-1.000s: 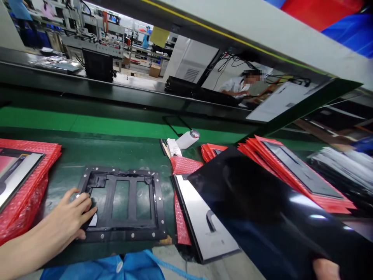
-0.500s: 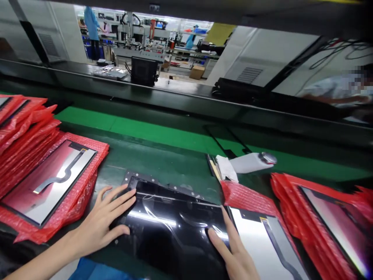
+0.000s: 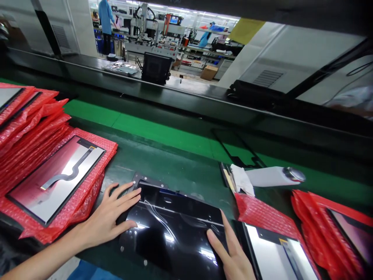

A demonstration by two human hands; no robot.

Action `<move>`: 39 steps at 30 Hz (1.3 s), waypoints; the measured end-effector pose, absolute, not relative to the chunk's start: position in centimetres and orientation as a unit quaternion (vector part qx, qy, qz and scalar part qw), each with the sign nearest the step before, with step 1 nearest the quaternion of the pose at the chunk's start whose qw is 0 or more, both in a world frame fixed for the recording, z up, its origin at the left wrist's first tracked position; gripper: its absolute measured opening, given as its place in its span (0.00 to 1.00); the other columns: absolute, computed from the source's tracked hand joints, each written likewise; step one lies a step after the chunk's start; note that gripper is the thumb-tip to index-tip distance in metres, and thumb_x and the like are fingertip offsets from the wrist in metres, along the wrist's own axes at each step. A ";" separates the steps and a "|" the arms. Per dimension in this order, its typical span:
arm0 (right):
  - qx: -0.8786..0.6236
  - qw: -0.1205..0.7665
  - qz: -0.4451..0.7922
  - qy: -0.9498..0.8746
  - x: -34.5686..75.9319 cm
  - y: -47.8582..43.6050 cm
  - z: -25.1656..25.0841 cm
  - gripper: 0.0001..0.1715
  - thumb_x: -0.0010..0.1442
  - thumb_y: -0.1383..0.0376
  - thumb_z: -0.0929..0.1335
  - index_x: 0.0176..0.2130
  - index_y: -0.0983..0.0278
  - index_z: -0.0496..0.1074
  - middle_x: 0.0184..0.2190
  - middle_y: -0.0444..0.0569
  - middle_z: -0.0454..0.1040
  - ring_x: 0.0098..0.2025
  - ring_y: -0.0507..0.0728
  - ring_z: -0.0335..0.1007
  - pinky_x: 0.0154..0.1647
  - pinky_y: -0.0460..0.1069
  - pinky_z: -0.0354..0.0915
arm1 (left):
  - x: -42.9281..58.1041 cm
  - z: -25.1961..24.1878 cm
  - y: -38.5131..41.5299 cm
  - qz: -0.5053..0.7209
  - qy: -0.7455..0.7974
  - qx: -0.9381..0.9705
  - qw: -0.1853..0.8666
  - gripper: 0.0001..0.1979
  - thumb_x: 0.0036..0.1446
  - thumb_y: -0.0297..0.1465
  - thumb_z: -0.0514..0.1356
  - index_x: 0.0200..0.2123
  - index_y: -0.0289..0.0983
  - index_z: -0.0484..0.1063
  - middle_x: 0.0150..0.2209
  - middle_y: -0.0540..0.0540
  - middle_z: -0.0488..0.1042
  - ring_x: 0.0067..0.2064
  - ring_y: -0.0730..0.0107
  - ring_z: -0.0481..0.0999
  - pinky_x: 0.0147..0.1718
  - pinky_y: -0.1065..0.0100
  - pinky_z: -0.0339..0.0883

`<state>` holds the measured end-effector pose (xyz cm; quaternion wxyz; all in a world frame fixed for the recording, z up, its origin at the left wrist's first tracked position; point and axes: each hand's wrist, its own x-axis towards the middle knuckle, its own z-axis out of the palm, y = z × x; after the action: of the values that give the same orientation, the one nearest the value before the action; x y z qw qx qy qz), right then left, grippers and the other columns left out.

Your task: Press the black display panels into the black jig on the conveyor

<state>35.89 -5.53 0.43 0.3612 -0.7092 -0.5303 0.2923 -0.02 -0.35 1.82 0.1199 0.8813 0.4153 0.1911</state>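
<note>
A glossy black panel lies in a black fixture frame on the dark green bench in front of me. My left hand rests flat on the panel's left edge, fingers spread. At the panel's right edge my right hand presses down with its fingers stretched out. Neither hand holds anything.
Stacks of red bubble-wrap sleeves with panels lie at left and at right; another panel lies beside my right hand. A white cylinder and a cloth lie behind. A green conveyor belt runs past. A person stands far back.
A second ago only my left hand was on the bare fixture while the black panel was in the air at right. Now the panel lies in the fixture and both hands press it.
</note>
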 end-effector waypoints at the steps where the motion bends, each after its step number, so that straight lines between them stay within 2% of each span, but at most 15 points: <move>1: -0.719 0.361 0.305 -0.510 35.8 -5.4 0.6 0.43 0.64 0.48 0.64 0.71 0.54 0.47 0.70 0.42 0.52 0.70 0.65 0.46 0.68 0.62 0.49 | 0.0 1.8 -0.3 0.192 0.415 0.881 0.122 0.33 0.64 0.42 0.57 0.69 0.48 0.50 0.66 0.43 0.61 0.69 0.51 0.55 0.64 0.43 0.46; 4: -0.735 0.363 0.324 -0.472 35.5 -5.2 0.8 0.45 0.61 0.46 0.66 0.70 0.53 0.49 0.70 0.41 0.52 0.71 0.66 0.45 0.68 0.62 0.48 | 0.0 1.7 -0.3 0.194 0.416 0.879 0.129 0.33 0.64 0.41 0.57 0.69 0.48 0.50 0.66 0.44 0.61 0.69 0.51 0.54 0.64 0.43 0.46; 11: -0.723 0.373 0.334 -0.476 35.6 -5.3 0.5 0.45 0.61 0.46 0.66 0.70 0.53 0.49 0.70 0.41 0.50 0.71 0.65 0.44 0.67 0.61 0.52 | 0.0 1.6 -0.4 0.178 0.424 0.877 0.143 0.33 0.64 0.41 0.57 0.69 0.48 0.49 0.67 0.44 0.59 0.70 0.52 0.51 0.64 0.41 0.47; 15: -0.731 0.358 0.341 -0.471 35.2 -5.3 1.2 0.46 0.61 0.46 0.66 0.70 0.54 0.49 0.70 0.42 0.52 0.71 0.64 0.43 0.69 0.60 0.49 | 0.0 1.6 -0.5 0.188 0.446 0.862 0.152 0.29 0.65 0.40 0.56 0.68 0.49 0.54 0.71 0.43 0.48 0.72 0.48 0.43 0.64 0.39 0.50; 17: -0.739 0.352 0.340 -0.464 34.8 -5.3 1.7 0.47 0.61 0.45 0.66 0.70 0.56 0.49 0.70 0.42 0.51 0.71 0.64 0.43 0.69 0.60 0.46 | -0.1 1.7 -0.5 0.190 0.461 0.852 0.161 0.26 0.68 0.37 0.53 0.67 0.49 0.55 0.72 0.44 0.45 0.73 0.50 0.40 0.64 0.39 0.49; 22: -0.759 0.342 0.352 -0.429 33.4 -5.0 3.4 0.53 0.57 0.44 0.68 0.70 0.61 0.49 0.71 0.44 0.49 0.72 0.64 0.41 0.71 0.59 0.41 | -0.3 1.9 -0.1 0.194 0.453 0.853 0.173 0.25 0.70 0.31 0.47 0.69 0.44 0.51 0.70 0.43 0.53 0.73 0.57 0.42 0.68 0.41 0.42; 25: -0.761 0.348 0.364 -0.409 32.6 -5.0 4.3 0.54 0.56 0.43 0.69 0.70 0.61 0.49 0.71 0.44 0.48 0.72 0.63 0.39 0.71 0.58 0.41 | -0.4 1.9 0.0 0.182 0.439 0.866 0.158 0.26 0.70 0.30 0.47 0.69 0.44 0.51 0.70 0.42 0.52 0.73 0.56 0.39 0.68 0.39 0.40; 31: -0.764 0.369 0.362 -0.386 31.5 -5.4 4.9 0.51 0.57 0.44 0.69 0.70 0.57 0.50 0.71 0.41 0.48 0.72 0.64 0.38 0.71 0.59 0.38 | -0.4 1.9 0.0 0.149 0.427 0.881 0.137 0.27 0.69 0.30 0.48 0.69 0.45 0.49 0.72 0.40 0.46 0.73 0.52 0.35 0.66 0.35 0.39; 35: -0.764 0.372 0.356 -0.390 31.3 -5.5 4.8 0.52 0.57 0.44 0.68 0.71 0.58 0.49 0.70 0.44 0.51 0.71 0.67 0.42 0.71 0.60 0.42 | -0.4 2.1 0.0 0.140 0.419 0.888 0.131 0.28 0.68 0.29 0.49 0.70 0.46 0.48 0.72 0.40 0.42 0.73 0.51 0.34 0.67 0.35 0.37; 39: -0.761 0.371 0.343 -0.408 31.2 -5.5 4.9 0.50 0.58 0.45 0.68 0.71 0.58 0.49 0.70 0.45 0.52 0.71 0.66 0.45 0.71 0.60 0.41 | -0.5 2.5 0.2 0.130 0.406 0.895 0.129 0.29 0.68 0.33 0.52 0.69 0.45 0.48 0.72 0.39 0.40 0.73 0.48 0.34 0.66 0.34 0.37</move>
<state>31.23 -5.45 4.90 0.3709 -0.7607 -0.4078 0.3429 -0.49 0.17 2.51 0.1293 0.8953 0.4058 0.1305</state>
